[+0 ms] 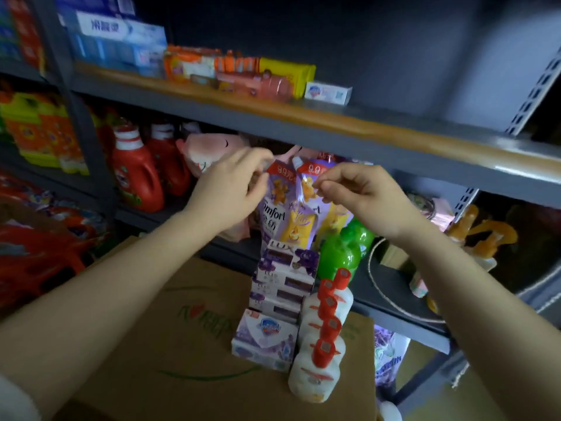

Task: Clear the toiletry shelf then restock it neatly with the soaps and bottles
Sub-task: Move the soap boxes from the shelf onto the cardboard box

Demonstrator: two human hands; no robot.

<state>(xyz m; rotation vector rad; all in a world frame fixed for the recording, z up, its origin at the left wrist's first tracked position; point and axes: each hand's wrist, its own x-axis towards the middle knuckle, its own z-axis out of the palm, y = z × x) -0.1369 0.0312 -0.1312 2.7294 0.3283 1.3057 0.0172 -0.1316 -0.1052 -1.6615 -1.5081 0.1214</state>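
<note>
This is a small shop or its stockroom. Grey metal shelving [303, 123] with slotted uprights carries many copies of the same goods: boxed toothpaste [121, 38] and wrapped soap bars [243, 71] on the upper board, red detergent jugs [136, 174] and purple softener pouches [291, 202] with printed price tags below. Boxed soaps [282, 287] and white bottles with red caps [321, 338] stand in rows on a cardboard carton [182, 344].

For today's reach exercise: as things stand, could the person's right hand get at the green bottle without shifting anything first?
Probably yes. The green bottle stands just below the right hand, its near side and top uncovered; the Comfort pouches sit behind it, not in the way.
</note>
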